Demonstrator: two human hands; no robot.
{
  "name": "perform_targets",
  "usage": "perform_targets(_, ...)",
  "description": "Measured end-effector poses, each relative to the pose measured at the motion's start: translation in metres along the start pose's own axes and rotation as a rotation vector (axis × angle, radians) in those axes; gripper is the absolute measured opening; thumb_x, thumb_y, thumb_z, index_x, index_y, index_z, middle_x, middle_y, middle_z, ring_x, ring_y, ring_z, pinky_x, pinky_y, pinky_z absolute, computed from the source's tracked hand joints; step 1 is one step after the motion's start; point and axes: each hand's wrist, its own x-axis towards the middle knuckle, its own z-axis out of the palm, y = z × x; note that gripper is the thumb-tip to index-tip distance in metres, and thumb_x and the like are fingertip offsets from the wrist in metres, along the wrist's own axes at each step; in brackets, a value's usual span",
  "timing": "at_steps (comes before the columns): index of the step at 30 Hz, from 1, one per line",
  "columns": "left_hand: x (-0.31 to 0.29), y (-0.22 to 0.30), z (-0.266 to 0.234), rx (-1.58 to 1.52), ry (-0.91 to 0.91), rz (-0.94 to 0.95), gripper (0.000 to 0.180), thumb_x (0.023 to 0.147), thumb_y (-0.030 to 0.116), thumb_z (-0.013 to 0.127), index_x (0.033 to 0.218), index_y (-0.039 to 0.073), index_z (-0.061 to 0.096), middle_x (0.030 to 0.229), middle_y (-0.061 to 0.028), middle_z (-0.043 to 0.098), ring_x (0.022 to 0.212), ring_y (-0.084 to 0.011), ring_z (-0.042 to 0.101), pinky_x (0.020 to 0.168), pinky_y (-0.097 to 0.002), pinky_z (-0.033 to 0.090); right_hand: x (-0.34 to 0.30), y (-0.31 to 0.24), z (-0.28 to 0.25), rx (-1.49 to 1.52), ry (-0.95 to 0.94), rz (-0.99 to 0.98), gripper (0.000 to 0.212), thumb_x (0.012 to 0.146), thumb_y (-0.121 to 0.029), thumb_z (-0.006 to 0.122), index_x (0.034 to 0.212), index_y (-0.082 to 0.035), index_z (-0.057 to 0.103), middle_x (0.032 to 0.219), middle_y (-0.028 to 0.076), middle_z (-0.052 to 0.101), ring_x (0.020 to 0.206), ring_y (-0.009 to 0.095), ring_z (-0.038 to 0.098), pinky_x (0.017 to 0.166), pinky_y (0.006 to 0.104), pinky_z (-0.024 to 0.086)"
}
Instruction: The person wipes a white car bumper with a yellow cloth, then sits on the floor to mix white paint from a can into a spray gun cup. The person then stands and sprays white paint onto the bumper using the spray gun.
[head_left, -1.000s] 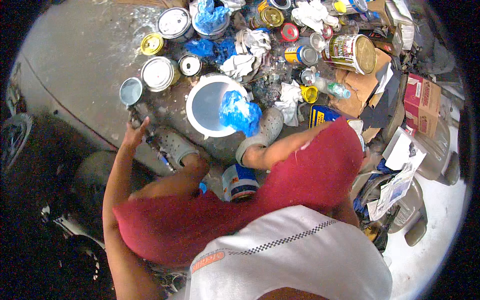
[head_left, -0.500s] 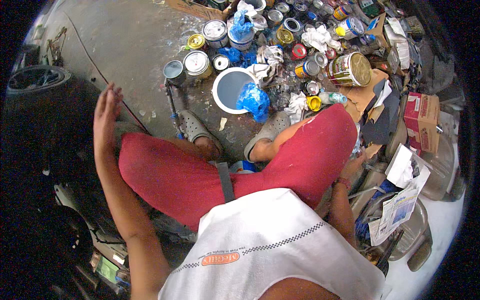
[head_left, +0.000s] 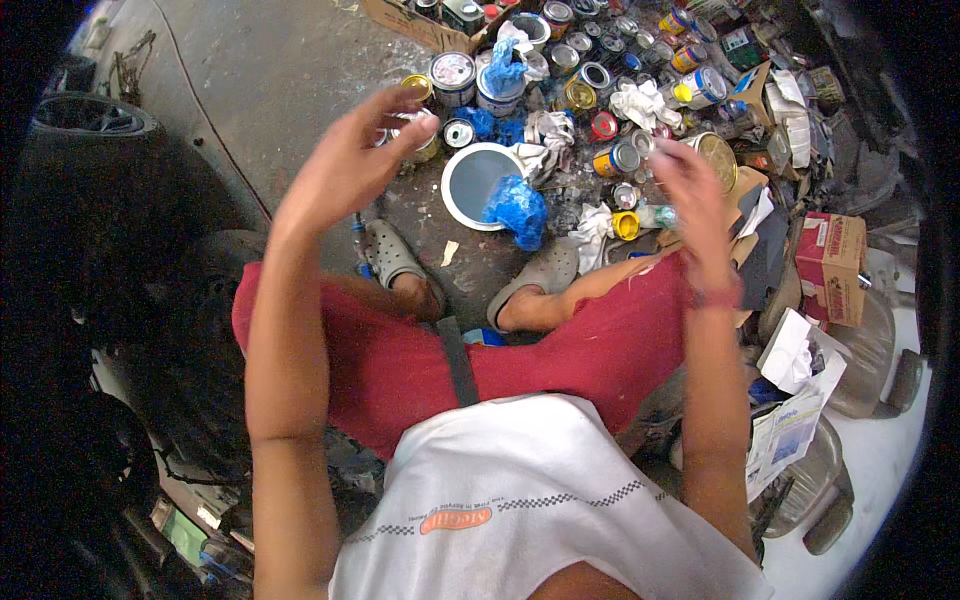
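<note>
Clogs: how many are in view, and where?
2. The left clog is on the left foot, below and left of the bucket; the right clog is on the right foot, below and right. Clutter could hide others.

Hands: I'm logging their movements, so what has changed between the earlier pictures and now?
The left hand let go of the tool by the left shoe, swung left, then came back right, raised, toward the cans. The right hand moved forward from beside the right knee. The bucket and blue wad stayed put.
</note>
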Motion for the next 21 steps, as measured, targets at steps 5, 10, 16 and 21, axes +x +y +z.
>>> perform_targets(5, 0.014, -0.029, 0.031, 0.5, -0.082, 0.024, 0.063, 0.104, 0.049, 0.07, 0.147, 0.004, 0.062, 0.139, -0.0245, 0.07, 0.127, -0.0425, 0.068, 0.107, -0.0507, 0.055, 0.04, 0.116, 0.137, -0.74, -0.331, 0.517, 0.065, 0.092, -0.052, 0.077, 0.126, 0.004, 0.075, 0.134, 0.031, 0.072, 0.126, 0.045, 0.07, 0.11, 0.0483, 0.053)
perform_targets(10, 0.015, -0.049, 0.029, 0.667, -0.143, -0.037, 0.065, 0.1, 0.05, 0.071, 0.147, 0.006, 0.06, 0.131, -0.0241, 0.072, 0.123, -0.0435, 0.069, 0.103, -0.0532, 0.056, -0.001, 0.168, 0.17, -0.572, -0.254, 0.705, 0.058, 0.083, -0.042, 0.085, 0.122, 0.0, 0.079, 0.129, 0.03, 0.074, 0.122, 0.046, 0.071, 0.107, 0.0482, 0.056)
perform_targets(16, 0.024, -0.054, 0.019, 0.624, -0.081, 0.037, 0.063, 0.099, 0.048, 0.072, 0.145, 0.006, 0.061, 0.129, -0.0243, 0.072, 0.119, -0.0432, 0.07, 0.1, -0.0529, 0.058, 0.009, 0.148, 0.165, -0.527, -0.116, 0.553, 0.038, 0.079, -0.029, 0.085, 0.106, -0.003, 0.084, 0.106, 0.024, 0.081, 0.104, 0.037, 0.078, 0.093, 0.0432, 0.06)
perform_targets(21, 0.029, -0.049, 0.03, 0.656, -0.102, 0.043, 0.06, 0.099, 0.046, 0.073, 0.142, 0.006, 0.064, 0.125, -0.024, 0.074, 0.114, -0.0436, 0.073, 0.095, -0.0541, 0.059, -0.003, 0.156, 0.167, -0.596, -0.052, 0.714, 0.032, 0.082, -0.027, 0.085, 0.1, -0.001, 0.084, 0.098, 0.025, 0.08, 0.093, 0.036, 0.078, 0.088, 0.0421, 0.06)
